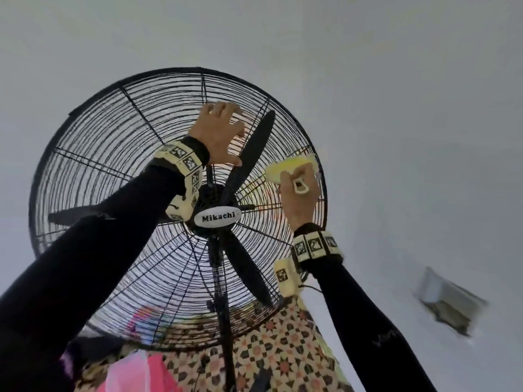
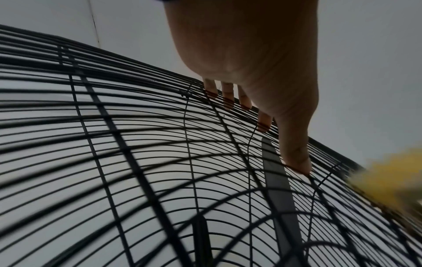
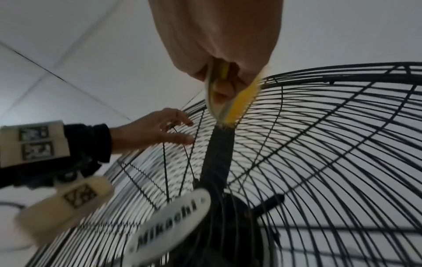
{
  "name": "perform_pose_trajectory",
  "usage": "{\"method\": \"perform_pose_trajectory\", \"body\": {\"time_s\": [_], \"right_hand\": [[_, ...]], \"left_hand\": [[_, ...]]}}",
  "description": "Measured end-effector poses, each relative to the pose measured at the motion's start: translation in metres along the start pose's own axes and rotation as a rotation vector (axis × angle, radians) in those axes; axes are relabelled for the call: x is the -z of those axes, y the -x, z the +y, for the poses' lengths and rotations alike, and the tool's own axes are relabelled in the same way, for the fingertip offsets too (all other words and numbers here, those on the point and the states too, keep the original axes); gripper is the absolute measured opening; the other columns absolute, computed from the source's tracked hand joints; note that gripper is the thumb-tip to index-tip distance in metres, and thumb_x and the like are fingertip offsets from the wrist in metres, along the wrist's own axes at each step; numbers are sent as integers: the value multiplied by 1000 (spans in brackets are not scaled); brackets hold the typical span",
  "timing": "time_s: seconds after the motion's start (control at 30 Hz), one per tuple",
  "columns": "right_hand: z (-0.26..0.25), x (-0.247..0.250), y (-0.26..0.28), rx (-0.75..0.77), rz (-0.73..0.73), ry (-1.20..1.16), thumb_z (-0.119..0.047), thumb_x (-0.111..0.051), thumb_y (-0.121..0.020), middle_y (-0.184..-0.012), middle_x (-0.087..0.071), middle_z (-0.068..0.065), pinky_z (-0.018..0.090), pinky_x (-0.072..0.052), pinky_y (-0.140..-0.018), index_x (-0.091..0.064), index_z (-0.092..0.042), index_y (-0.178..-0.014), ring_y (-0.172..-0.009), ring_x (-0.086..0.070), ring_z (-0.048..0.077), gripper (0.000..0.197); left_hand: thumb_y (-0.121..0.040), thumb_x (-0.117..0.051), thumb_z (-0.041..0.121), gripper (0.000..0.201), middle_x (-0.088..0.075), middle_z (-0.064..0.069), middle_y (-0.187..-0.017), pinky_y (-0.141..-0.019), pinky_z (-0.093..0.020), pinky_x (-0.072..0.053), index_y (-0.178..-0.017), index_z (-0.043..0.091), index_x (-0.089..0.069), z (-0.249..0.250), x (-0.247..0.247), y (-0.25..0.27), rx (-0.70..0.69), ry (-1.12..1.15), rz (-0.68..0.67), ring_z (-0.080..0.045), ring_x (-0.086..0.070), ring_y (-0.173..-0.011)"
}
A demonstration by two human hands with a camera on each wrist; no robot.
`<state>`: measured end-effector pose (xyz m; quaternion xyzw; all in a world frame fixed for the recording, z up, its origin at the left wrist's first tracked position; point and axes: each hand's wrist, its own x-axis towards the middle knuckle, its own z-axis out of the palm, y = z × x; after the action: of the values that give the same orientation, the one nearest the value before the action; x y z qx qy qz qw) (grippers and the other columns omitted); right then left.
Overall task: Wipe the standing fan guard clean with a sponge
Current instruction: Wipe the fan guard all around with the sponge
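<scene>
The black wire fan guard (image 1: 113, 137) fills the head view, seen from below, with dark blades (image 1: 252, 154) behind it. My left hand (image 1: 220, 131) is spread on the guard's upper middle, fingertips and thumb touching the wires (image 2: 137, 162). My right hand (image 1: 297, 199) grips a yellow sponge (image 1: 291, 165) on a pale holder and presses it against the guard near the right rim. In the right wrist view the sponge (image 3: 239, 104) meets the wires (image 3: 319, 144), and the left hand (image 3: 160, 130) is just left of it. The left wrist view catches the sponge (image 2: 392, 175) as a yellow blur.
A white "Mikachi" badge (image 1: 218, 217) marks the hub. The fan's pole (image 1: 223, 321) runs down to patterned fabric (image 1: 283, 349) and a pink item (image 1: 135, 372). A blurred wall fixture (image 1: 447, 301) is at the right. Pale wall and ceiling lie behind.
</scene>
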<state>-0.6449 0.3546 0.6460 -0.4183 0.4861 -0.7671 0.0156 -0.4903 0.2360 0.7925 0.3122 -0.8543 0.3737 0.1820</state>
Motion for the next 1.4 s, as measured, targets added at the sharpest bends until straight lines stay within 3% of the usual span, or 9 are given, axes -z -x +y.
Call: {"method": "perform_pose_trajectory", "body": {"time_s": [0.07,0.2,0.4,0.57,0.73,0.9,1.03,1.2,1.4], "right_hand": [[-4,-3,8,12,-75,48,-9,-63,-89,-75,-60,9,48,-55,-50,-45,-11,-83,-62,-66,28,20],[-12,-10,37,-54,-591,113,-3,-64,-91,-82,-63,22,38,-54,-50,-44,-7,-82,-62,-70,30,22],[-22,8,-6,-49,18,93,-9,-58,-97,-94,-69,16,23,-51,-47,-48,-10,-92,-69,-73,23,11],[-19,-1,19,-60,-618,187,-6,-60,-97,-110,-66,11,21,-52,-48,-46,-12,-89,-71,-75,21,17],[-24,2,6,-7,-90,110,-6,-56,-98,-95,-64,0,18,-48,-46,-43,-14,-88,-76,-76,24,18],[-22,3,15,-67,-599,171,-5,-60,-97,-111,-62,7,28,-59,-52,-44,-4,-90,-77,-76,23,17],[-22,2,8,51,-140,260,-8,-57,-98,-93,-65,16,22,-51,-44,-44,-10,-87,-75,-75,27,17],[-31,-18,31,138,-559,169,-17,-62,-102,-83,-65,14,33,-58,-52,-45,-9,-91,-69,-74,19,22],[-37,-30,29,188,-396,334,-3,-67,-89,-67,-57,5,29,-52,-50,-47,-14,-74,-58,-60,10,28]], "left_hand": [[-69,-76,72,73,-33,-9,-154,-115,-55,-28,-121,23,-62,1,-1,1,-8,17,32,-36,-32,-140],[-68,-76,72,72,-34,-7,-152,-115,-55,-27,-119,24,-62,-3,-3,2,-8,36,43,-36,-33,-139],[-71,-78,69,71,-32,-8,-156,-117,-55,-24,-123,22,-62,0,-3,4,-6,47,50,-36,-30,-142],[-69,-79,67,70,-34,-7,-155,-117,-54,-24,-120,23,-64,-4,-8,4,-10,81,72,-36,-31,-142],[-71,-79,67,70,-33,-7,-155,-119,-56,-22,-123,23,-62,-2,-8,3,4,81,57,-36,-29,-144],[-69,-80,66,68,-35,-6,-154,-118,-55,-23,-119,24,-64,-6,-11,3,-21,117,80,-35,-30,-142],[-78,-77,56,59,-36,-8,-154,-117,-54,-25,-123,21,-62,-12,-5,2,-56,106,62,-35,-33,-142],[-78,-79,52,56,-39,-4,-153,-114,-51,-29,-121,21,-62,-23,0,2,-84,115,36,-32,-35,-140],[-78,-81,50,53,-40,-6,-152,-115,-53,-28,-120,22,-65,-17,0,1,-70,132,37,-33,-34,-140]]}}
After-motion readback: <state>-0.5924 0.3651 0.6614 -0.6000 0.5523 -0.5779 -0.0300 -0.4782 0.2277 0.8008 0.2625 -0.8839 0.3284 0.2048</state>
